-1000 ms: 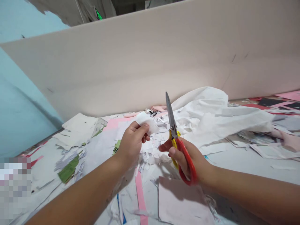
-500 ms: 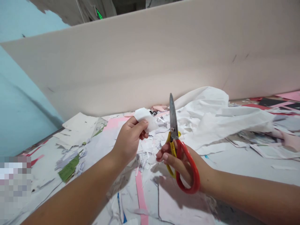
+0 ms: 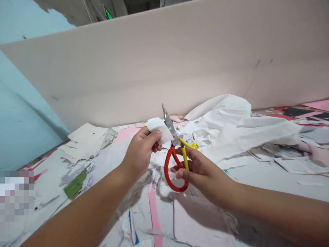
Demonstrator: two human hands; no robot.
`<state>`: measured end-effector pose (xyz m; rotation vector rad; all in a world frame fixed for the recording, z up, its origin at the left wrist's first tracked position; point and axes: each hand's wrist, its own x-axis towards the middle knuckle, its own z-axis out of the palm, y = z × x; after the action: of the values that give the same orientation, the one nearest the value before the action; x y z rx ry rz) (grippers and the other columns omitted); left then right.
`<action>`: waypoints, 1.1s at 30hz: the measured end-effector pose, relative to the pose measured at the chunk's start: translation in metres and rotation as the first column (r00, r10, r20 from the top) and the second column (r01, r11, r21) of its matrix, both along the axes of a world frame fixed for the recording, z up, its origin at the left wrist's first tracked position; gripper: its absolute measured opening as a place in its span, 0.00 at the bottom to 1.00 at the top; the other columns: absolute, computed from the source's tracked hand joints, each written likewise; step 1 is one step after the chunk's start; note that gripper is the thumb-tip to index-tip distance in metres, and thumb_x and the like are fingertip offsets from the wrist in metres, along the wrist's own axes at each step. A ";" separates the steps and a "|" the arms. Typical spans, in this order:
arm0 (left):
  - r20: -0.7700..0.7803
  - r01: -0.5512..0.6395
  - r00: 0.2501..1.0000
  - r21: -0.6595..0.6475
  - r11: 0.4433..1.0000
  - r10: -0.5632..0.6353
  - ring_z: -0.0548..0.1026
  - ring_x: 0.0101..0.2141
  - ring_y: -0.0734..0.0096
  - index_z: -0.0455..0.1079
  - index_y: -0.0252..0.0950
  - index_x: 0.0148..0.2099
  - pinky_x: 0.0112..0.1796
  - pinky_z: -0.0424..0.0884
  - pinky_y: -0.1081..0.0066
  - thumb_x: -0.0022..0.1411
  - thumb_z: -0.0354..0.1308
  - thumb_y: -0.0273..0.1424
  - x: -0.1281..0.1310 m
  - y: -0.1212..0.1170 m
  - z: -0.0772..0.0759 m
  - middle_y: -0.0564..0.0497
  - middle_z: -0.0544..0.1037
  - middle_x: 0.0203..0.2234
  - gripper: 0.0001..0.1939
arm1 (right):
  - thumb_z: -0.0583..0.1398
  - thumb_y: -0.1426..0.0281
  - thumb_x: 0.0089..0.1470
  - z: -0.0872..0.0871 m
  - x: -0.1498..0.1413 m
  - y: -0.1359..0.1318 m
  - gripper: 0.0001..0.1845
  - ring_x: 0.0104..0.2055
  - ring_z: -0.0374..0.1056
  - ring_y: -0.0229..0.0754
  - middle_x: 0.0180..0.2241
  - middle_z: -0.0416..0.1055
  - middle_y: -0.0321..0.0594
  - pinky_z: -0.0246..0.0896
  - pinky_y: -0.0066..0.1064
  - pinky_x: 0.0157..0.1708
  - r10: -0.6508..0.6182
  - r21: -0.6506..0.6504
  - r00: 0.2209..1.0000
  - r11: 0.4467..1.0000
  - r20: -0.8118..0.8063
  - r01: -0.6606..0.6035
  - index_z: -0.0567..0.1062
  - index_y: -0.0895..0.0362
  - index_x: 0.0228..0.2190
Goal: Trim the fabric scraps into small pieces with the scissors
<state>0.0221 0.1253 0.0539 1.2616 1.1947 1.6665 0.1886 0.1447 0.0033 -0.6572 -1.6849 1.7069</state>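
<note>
Between the thumb and fingers of my left hand (image 3: 141, 151) is a small white piece of paper (image 3: 164, 133), its upper edge and right side standing free. My right hand (image 3: 196, 166) holds a pair of scissors (image 3: 175, 141) with one red and one yellow handle. The blades point up and to the left, right beside the white piece's right edge. Whether they touch it I cannot tell. My right thumb and fingers lie around the handles, and part of the fingers is hidden behind them.
Paper scraps and strips cover the surface, among them a pink strip (image 3: 155, 216) and a green piece (image 3: 75, 184). A crumpled white sheet (image 3: 231, 130) lies at the right. Behind rises a pale upright panel (image 3: 159, 68); a light blue wall (image 3: 23, 113) stands left.
The scissors have swung leftward in my right hand, from upright and apart to tilted beside the white piece. The red handle now faces left. My left hand has barely moved.
</note>
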 end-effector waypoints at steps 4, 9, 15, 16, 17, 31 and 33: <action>0.020 0.002 1.000 0.039 0.999 -0.003 0.63 0.20 0.80 0.65 0.36 0.26 0.21 0.59 0.79 0.54 0.55 0.28 -0.002 0.000 0.002 0.57 0.65 0.17 0.05 | 0.57 0.75 0.49 0.001 0.000 0.005 0.13 0.29 0.63 0.35 0.30 0.64 0.33 0.60 0.31 0.30 -0.055 -0.070 0.996 0.996 0.072 0.060 0.61 0.54 0.37; 0.044 -0.001 0.999 0.063 0.998 -0.002 0.63 0.19 0.81 0.66 0.37 0.28 0.21 0.59 0.79 0.54 0.55 0.28 -0.005 0.000 0.003 0.58 0.65 0.17 0.03 | 0.62 0.73 0.44 0.005 0.002 0.008 0.15 0.20 0.55 0.29 0.20 0.57 0.24 0.51 0.23 0.22 -0.029 -0.123 0.999 0.992 -0.014 0.027 0.57 0.55 0.27; 0.045 -0.007 0.999 0.060 0.998 0.005 0.62 0.19 0.81 0.66 0.36 0.26 0.21 0.59 0.79 0.53 0.56 0.28 -0.004 0.001 0.003 0.58 0.65 0.16 0.04 | 0.66 0.64 0.39 0.003 0.003 0.009 0.22 0.21 0.51 0.29 0.20 0.56 0.25 0.46 0.24 0.21 0.050 -0.188 0.999 0.981 -0.020 -0.053 0.57 0.55 0.27; 0.044 -0.006 0.999 0.061 0.998 0.003 0.62 0.19 0.81 0.66 0.36 0.26 0.21 0.59 0.79 0.53 0.55 0.28 -0.004 0.001 0.003 0.58 0.65 0.16 0.04 | 0.66 0.62 0.39 0.003 0.003 0.009 0.23 0.20 0.50 0.29 0.20 0.55 0.25 0.46 0.24 0.21 0.075 -0.189 0.997 0.979 -0.002 -0.074 0.57 0.55 0.27; 0.042 -0.005 0.999 0.061 0.998 0.002 0.62 0.19 0.81 0.66 0.36 0.27 0.21 0.59 0.79 0.53 0.55 0.28 -0.004 0.002 0.003 0.58 0.65 0.16 0.03 | 0.66 0.60 0.39 0.003 0.004 0.009 0.23 0.20 0.48 0.30 0.20 0.54 0.26 0.45 0.24 0.21 0.108 -0.185 0.994 0.977 0.016 -0.103 0.58 0.55 0.27; 0.011 -0.157 0.988 0.122 0.980 0.157 0.63 0.18 0.80 0.65 0.37 0.28 0.20 0.58 0.78 0.52 0.54 0.29 -0.010 0.005 0.009 0.58 0.66 0.18 0.02 | 0.65 0.60 0.41 0.004 0.002 0.007 0.19 0.28 0.57 0.34 0.26 0.62 0.32 0.53 0.28 0.29 0.130 -0.108 0.987 0.984 -0.094 -0.140 0.63 0.56 0.30; -0.005 -0.199 0.980 0.143 0.970 0.201 0.63 0.19 0.80 0.64 0.37 0.27 0.20 0.58 0.78 0.52 0.54 0.29 -0.012 0.006 0.009 0.58 0.66 0.18 0.03 | 0.66 0.62 0.40 0.003 0.003 0.005 0.20 0.26 0.55 0.31 0.25 0.59 0.30 0.52 0.26 0.26 0.197 -0.147 0.979 0.968 -0.046 -0.201 0.62 0.56 0.31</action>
<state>0.0103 0.1308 0.0629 1.2797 1.2683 1.9195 0.1913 0.1501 0.0067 -0.5415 -1.6580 1.9915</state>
